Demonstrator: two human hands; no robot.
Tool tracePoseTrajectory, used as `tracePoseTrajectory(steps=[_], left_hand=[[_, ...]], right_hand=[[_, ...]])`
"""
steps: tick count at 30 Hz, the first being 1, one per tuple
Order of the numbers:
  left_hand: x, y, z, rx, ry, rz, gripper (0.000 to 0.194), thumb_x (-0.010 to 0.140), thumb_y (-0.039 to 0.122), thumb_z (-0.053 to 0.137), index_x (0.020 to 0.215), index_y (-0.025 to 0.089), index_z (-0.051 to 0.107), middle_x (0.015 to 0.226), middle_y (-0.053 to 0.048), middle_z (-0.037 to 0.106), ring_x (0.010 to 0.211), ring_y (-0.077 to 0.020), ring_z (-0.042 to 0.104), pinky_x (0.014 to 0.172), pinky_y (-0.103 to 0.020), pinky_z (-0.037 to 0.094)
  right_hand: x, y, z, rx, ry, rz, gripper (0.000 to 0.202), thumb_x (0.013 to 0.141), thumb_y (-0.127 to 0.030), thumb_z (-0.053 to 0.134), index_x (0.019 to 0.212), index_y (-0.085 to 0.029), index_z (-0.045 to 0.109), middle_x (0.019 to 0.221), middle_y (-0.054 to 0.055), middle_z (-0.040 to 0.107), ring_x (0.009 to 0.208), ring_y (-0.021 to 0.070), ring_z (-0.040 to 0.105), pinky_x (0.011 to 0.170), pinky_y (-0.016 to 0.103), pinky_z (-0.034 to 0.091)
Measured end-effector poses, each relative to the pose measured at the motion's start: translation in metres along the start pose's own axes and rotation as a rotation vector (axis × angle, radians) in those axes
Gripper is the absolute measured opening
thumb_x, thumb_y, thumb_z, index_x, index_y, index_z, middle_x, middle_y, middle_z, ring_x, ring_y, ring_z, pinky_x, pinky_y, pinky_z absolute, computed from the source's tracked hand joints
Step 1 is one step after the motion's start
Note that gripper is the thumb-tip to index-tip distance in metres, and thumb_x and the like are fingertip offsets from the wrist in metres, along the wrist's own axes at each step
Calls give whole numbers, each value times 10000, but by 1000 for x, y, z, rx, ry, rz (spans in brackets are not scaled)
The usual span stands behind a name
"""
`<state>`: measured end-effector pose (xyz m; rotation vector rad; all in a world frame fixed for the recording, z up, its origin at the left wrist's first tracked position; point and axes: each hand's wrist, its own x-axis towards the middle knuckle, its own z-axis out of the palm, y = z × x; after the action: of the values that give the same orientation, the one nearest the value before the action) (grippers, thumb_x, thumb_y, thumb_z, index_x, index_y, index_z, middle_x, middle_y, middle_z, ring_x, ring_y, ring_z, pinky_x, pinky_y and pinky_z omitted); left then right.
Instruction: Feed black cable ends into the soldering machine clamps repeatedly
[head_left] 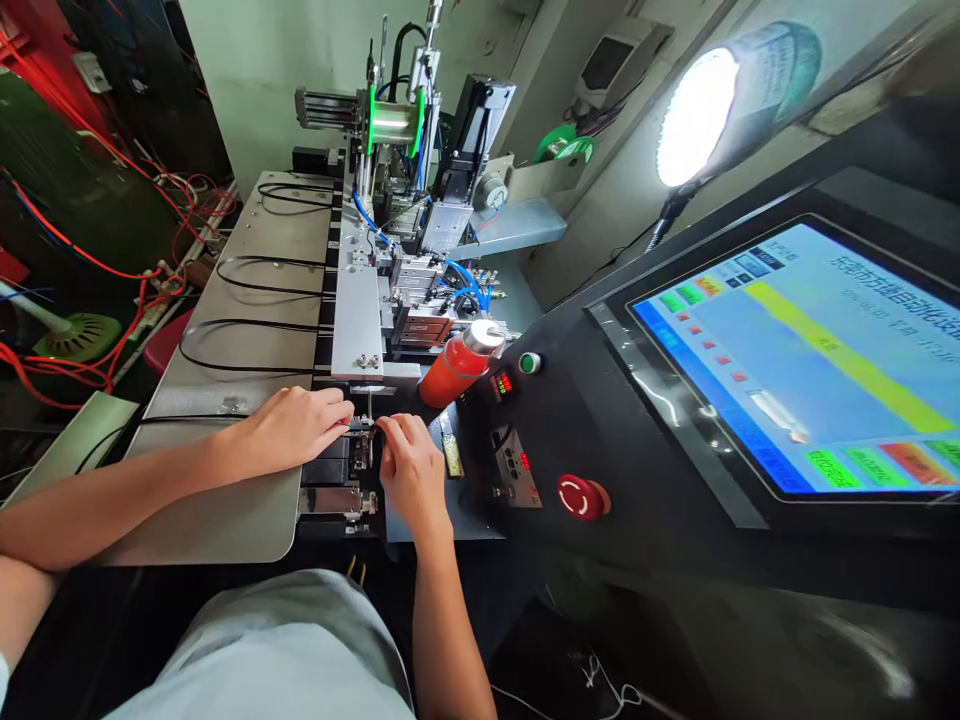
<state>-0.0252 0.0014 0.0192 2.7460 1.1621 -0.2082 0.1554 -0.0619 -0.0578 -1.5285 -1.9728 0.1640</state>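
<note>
Metal-tipped and black, a thin cable (225, 418) lying flat across the steel plate (225, 520), its small silvery connector end (362, 425) resting at the near clamp fixture (352, 460) on the black track. Left hand (289, 430) palm-down over the cable's end, fingers curled nearly closed, thumb and forefinger pinching the connector from the left. Right hand (409, 470) meeting it from the other side, fingertips drawn together on or just beside the same connector; whether gripping or merely touching, cannot tell. Further looped black cables (247, 325) laid in rows on the plate beyond. Just right of the hands, an orange bottle (457, 365) with a silver cap, tilted; near it a green button (529, 363), a red emergency stop (579, 496), and a lit touchscreen (810, 360).
</note>
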Motion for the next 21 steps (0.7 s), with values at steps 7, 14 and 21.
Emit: tracePoseTrajectory(steps=[7,14,21], left_hand=[[-1,4,0,43,38,41,170,971,226,459,928,156,608,897,-29,615,677,-150,601,571,-248,348],[-2,5,-1,53,32,46,165,970,215,464,918,156,609,885,-24,605,644,-133,575,550,-252,322],[-2,6,-1,70,32,45,172,975,215,454,903,154,599,876,-20,603,632,-131,567,552,-257,317]], right_hand=[[-1,0,2,42,41,27,340,852,-32,387,1024,-171,645,942,89,624,847,193,581,705,289,473],[-20,-13,-43,17,565,135,216,910,-72,484,1027,-189,623,882,58,655,809,151,637,696,255,495],[-48,-28,-60,95,595,239,192,918,-101,520,1024,-211,636,762,21,653,655,133,640,557,237,475]])
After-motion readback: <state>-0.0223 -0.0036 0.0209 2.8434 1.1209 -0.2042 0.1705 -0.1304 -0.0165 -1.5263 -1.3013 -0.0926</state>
